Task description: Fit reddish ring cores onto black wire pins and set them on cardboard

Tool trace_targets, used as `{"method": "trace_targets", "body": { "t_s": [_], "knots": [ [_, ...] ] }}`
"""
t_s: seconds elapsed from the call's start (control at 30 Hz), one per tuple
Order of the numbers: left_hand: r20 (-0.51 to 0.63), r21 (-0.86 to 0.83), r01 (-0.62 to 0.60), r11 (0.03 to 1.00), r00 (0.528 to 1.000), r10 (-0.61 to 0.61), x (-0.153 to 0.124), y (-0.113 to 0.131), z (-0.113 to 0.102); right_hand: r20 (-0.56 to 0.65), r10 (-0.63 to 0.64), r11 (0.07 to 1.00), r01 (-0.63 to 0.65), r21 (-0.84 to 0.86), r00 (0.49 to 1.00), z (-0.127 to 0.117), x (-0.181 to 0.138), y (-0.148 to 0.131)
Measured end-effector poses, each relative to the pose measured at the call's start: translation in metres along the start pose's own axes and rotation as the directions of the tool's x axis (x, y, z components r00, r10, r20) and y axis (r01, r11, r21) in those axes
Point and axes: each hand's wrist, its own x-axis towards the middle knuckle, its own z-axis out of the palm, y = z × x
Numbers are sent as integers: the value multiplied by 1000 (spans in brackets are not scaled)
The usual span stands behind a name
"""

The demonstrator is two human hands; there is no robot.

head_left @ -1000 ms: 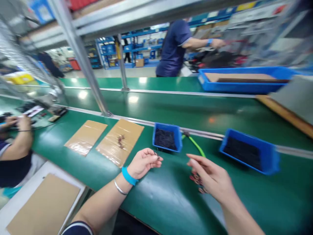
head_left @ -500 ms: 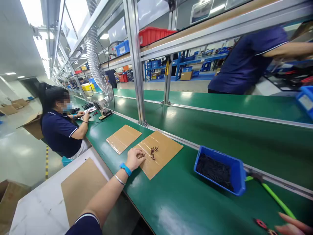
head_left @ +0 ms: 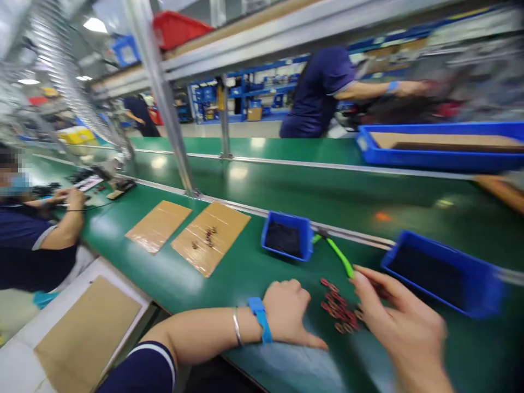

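My left hand (head_left: pixel 286 314) is over the green bench near its front edge, thumb stretched out toward a loose pile of small red and copper-coloured ring-like parts (head_left: pixel 336 305). Nothing shows in that hand. On the pile's other side is my right hand (head_left: pixel 403 322), thumb and forefinger tips together; what they pinch, if anything, I cannot make out. Those tips overlap the end of a green-handled tool (head_left: pixel 339 254), so contact is unclear. Several small dark reddish parts (head_left: pixel 209 236) lie on a cardboard sheet (head_left: pixel 225 224) wrapped in clear film.
A blue bin (head_left: pixel 307 232) with black pieces stands behind the pile, and another blue bin (head_left: pixel 485 289) is at right. A second cardboard sheet (head_left: pixel 158 226) lies further left. A co-worker (head_left: pixel 36 234) works at far left; another person (head_left: pixel 323 90) is across the line.
My left hand has left the cardboard sheet and come right to the pile. One more small part lies on the sheet. The view has swung right, bringing in my right hand and the second bin.
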Motion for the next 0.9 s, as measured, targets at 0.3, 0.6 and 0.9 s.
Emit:
{"method": "trace_targets", "body": {
  "t_s": [0.3, 0.6, 0.9],
  "knots": [
    [83, 153, -118, 981, 991, 106, 10, 10, 17, -1, -123, 987, 122, 104, 992, -3, 1, -9],
    [17, 145, -97, 985, 995, 96, 23, -2, 50, -26, -343, 939, 343, 4, 939, 4, 7, -1],
    [-5, 96, -161, 982, 987, 162, 12, -32, 54, -18, -344, 939, 344, 26, 939, 9, 6, -3]
  ]
}}
